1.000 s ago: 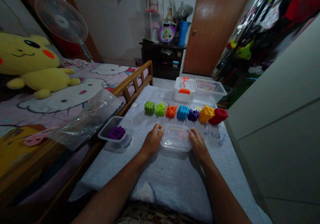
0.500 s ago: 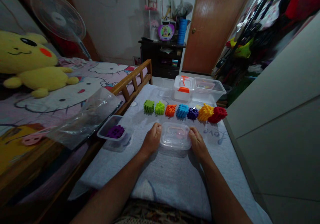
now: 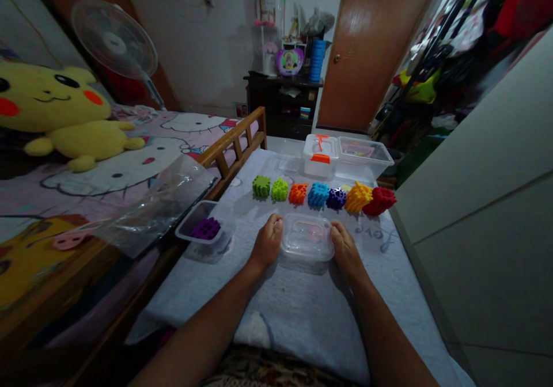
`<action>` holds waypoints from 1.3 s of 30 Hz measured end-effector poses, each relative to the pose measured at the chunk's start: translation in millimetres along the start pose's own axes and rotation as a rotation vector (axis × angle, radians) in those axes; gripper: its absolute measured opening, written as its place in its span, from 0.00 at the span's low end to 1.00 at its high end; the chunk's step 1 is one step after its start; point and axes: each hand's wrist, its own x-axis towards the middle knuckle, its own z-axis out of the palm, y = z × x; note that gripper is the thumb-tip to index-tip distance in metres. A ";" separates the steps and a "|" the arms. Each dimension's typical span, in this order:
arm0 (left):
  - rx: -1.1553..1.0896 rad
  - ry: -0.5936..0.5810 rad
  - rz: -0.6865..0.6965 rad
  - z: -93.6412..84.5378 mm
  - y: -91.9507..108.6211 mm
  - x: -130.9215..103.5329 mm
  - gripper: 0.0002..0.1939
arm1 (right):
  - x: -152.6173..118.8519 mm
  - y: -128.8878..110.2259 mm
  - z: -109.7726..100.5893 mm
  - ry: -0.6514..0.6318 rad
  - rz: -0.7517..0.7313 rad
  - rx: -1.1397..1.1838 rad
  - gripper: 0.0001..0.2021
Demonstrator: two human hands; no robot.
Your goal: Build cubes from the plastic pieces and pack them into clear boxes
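Observation:
A clear plastic container with a lid (image 3: 307, 238) is held between my two hands over the cloth-covered table (image 3: 294, 312). My left hand (image 3: 268, 240) grips its left side, and my right hand (image 3: 344, 246) grips its right side. Beyond it stands a row of coloured blocks: green (image 3: 261, 186), lime (image 3: 279, 189), orange (image 3: 298, 193), light blue (image 3: 318, 194), dark blue (image 3: 336, 198), yellow (image 3: 358, 197) and red (image 3: 380, 201). An open clear tub (image 3: 224, 238) at the left holds purple pieces (image 3: 206, 228).
At the table's back stand a clear box with orange latches (image 3: 320, 158) and a larger clear bin (image 3: 365, 155). A wooden rail (image 3: 235, 139) borders the left side, with a plastic bag (image 3: 159, 208) lying over it. A white cabinet (image 3: 484, 214) is at the right.
The whole view has shifted slightly, so things appear a little further right and lower. Both hands keep their hold on the clear container.

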 end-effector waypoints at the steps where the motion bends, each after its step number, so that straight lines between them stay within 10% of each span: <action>1: -0.015 -0.002 -0.009 0.3 -1.0 0.1 0.14 | 0.0 0.2 -1.2 -0.008 0.009 -0.025 0.20; 29: -0.180 -0.083 -0.145 -4.6 -7.7 -1.1 0.23 | 0.3 11.3 -8.4 0.089 -0.067 -0.245 0.17; 39: -0.053 0.018 0.041 -9.7 -7.5 -1.4 0.21 | -5.0 3.0 -16.4 0.152 -0.124 -0.252 0.23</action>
